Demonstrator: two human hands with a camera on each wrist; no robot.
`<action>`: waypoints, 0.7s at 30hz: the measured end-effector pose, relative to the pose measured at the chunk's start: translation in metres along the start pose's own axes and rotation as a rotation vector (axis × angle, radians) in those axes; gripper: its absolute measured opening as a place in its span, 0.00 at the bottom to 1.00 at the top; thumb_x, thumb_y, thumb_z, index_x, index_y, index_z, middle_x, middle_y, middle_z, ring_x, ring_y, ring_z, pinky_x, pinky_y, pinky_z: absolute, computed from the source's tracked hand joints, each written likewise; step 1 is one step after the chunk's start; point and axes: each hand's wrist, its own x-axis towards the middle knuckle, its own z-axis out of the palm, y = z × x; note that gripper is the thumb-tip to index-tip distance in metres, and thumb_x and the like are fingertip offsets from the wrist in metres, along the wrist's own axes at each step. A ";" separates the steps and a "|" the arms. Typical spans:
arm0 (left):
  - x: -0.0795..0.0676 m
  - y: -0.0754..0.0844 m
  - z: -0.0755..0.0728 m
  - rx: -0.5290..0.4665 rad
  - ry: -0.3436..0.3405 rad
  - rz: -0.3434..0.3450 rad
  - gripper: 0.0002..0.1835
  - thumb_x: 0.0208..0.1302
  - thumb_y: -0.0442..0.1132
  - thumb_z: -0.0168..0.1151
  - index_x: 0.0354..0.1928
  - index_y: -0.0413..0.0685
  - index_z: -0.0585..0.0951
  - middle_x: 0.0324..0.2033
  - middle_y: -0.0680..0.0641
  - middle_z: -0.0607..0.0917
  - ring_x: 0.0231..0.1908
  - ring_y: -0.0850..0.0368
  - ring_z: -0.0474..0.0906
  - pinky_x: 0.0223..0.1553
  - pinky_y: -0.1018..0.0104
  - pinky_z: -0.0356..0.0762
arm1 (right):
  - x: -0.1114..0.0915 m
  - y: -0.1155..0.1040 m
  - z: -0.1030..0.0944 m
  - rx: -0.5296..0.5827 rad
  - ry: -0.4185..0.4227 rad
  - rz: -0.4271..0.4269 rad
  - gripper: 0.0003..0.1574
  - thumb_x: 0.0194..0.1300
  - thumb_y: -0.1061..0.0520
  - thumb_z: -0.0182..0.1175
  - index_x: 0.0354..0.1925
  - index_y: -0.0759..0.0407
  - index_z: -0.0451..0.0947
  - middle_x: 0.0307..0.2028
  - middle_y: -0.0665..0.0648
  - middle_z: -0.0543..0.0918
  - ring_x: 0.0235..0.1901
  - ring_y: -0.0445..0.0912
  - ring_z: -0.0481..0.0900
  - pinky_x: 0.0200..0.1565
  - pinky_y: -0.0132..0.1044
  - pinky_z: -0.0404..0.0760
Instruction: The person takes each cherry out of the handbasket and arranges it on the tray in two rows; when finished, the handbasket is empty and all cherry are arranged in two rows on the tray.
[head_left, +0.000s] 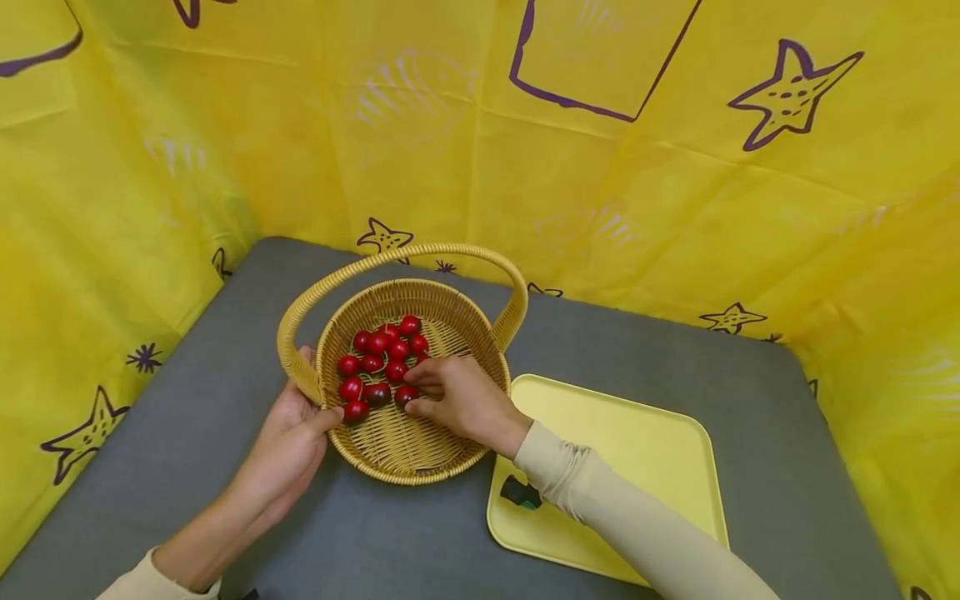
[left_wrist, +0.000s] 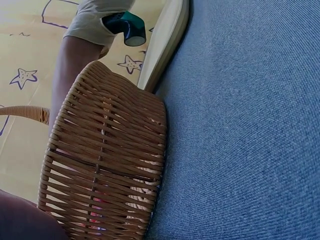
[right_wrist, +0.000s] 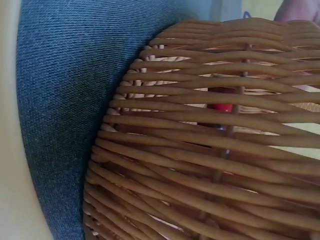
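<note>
A round wicker basket with a tall arched handle stands on the grey table, holding several red cherries with thin green stems, mostly in its left half. My left hand grips the basket's left rim near the foot of the handle, thumb on top beside a cherry. Reaching in over the right rim, my right hand pinches a dark red cherry between thumb and fingers, low in the basket. Both wrist views show mainly the woven outer wall, with bits of red through its gaps.
A pale yellow tray lies right of the basket, partly under my right forearm. A dark green and black wrist-worn device shows at the right sleeve. Yellow cloth with starfish drawings hangs around the grey cloth-covered table.
</note>
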 end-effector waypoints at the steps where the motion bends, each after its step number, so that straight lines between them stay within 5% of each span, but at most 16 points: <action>1: 0.000 0.000 0.001 -0.002 -0.002 0.002 0.53 0.74 0.18 0.40 0.81 0.57 0.18 0.80 0.58 0.18 0.79 0.57 0.18 0.79 0.51 0.28 | 0.000 0.000 0.000 -0.010 0.004 -0.002 0.20 0.67 0.57 0.74 0.56 0.61 0.87 0.52 0.56 0.91 0.51 0.45 0.89 0.53 0.31 0.84; 12: 0.000 0.001 0.001 -0.029 0.011 0.001 0.54 0.72 0.17 0.40 0.81 0.58 0.19 0.81 0.58 0.18 0.79 0.58 0.18 0.80 0.52 0.28 | -0.002 -0.003 -0.004 -0.067 0.026 -0.059 0.16 0.67 0.57 0.74 0.52 0.58 0.89 0.48 0.52 0.92 0.47 0.40 0.90 0.49 0.26 0.83; 21: 0.001 0.001 0.002 -0.011 0.020 -0.009 0.54 0.73 0.18 0.40 0.81 0.58 0.19 0.81 0.57 0.20 0.80 0.59 0.19 0.80 0.52 0.28 | -0.025 -0.014 -0.023 -0.093 0.060 -0.128 0.19 0.70 0.53 0.72 0.58 0.52 0.88 0.53 0.48 0.90 0.52 0.35 0.86 0.53 0.27 0.82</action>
